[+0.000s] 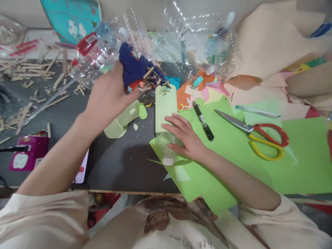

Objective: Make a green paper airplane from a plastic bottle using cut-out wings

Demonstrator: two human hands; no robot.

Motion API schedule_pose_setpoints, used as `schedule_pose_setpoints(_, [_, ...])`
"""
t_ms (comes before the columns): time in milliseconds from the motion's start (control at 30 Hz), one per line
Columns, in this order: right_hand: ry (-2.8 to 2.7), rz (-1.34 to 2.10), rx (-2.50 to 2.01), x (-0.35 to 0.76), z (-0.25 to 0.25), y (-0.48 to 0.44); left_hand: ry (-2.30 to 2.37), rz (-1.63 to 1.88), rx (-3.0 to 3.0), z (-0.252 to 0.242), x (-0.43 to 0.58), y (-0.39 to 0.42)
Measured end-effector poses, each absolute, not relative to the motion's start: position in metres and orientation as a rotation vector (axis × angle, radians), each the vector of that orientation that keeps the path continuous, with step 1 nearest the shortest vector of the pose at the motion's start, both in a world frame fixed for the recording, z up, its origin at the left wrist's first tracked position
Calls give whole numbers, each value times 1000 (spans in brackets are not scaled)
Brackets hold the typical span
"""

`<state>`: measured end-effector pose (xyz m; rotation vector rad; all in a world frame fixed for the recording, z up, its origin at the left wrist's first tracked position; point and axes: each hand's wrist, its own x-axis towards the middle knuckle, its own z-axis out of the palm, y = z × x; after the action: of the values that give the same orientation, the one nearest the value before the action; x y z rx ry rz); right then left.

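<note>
A clear plastic bottle (164, 141) lies with its white cap toward me, its far part wrapped in pale green paper (166, 103). My right hand (183, 136) rests on it from the right, fingers spread over the paper edge and the thumb near the neck. My left hand (110, 93) is raised over the clutter, against a dark blue notched object (133, 65). Its thumb sticks out, but the other fingers are hidden, so a grip cannot be made out. Below that hand lie pale green paper pieces (116, 126).
Scissors (250, 129), a black pen (203, 121) and a capped light pen (256, 111) lie on green paper (259, 173). Clear bottles (192, 38) and paper scraps crowd the back. Wooden sticks (28, 71) and a purple box (28, 152) are at left.
</note>
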<state>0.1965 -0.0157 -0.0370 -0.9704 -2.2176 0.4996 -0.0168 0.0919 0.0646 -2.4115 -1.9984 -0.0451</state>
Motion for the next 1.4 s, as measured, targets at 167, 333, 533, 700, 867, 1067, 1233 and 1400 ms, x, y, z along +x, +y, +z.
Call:
schedule_pose_setpoints(167, [-2226, 507, -976, 197, -36, -16, -1950, -136, -2457, 60, -19, 93])
schedule_pose_setpoints(333, [-2212, 514, -974, 197, -36, -17, -1980, -139, -2470, 57, -19, 92])
schedule_pose_setpoints(533, [-2212, 558, -992, 197, -36, -17, -1949, -156, -2486, 57, -21, 91])
schedule_pose_setpoints(700, [-2193, 538, -976, 197, -37, -16, -1933, -4, -2430, 61, -22, 89])
schedule_pose_setpoints(867, [-2213, 542, -986, 197, -37, -16, -1919, 86, -2412, 65, -26, 88])
schedule_pose_setpoints(1067, [-2190, 565, -1012, 196, -37, -17, -1936, 80, -2314, 63, -32, 82])
schedule_pose_setpoints(1233, [-2211, 566, -1018, 197, -38, -16, -2035, -64, -2236, 64, -35, 81])
schedule_pose_setpoints(1400, [-2214, 529, -977, 198, -38, -15, -2081, -154, -2369, 64, -28, 80])
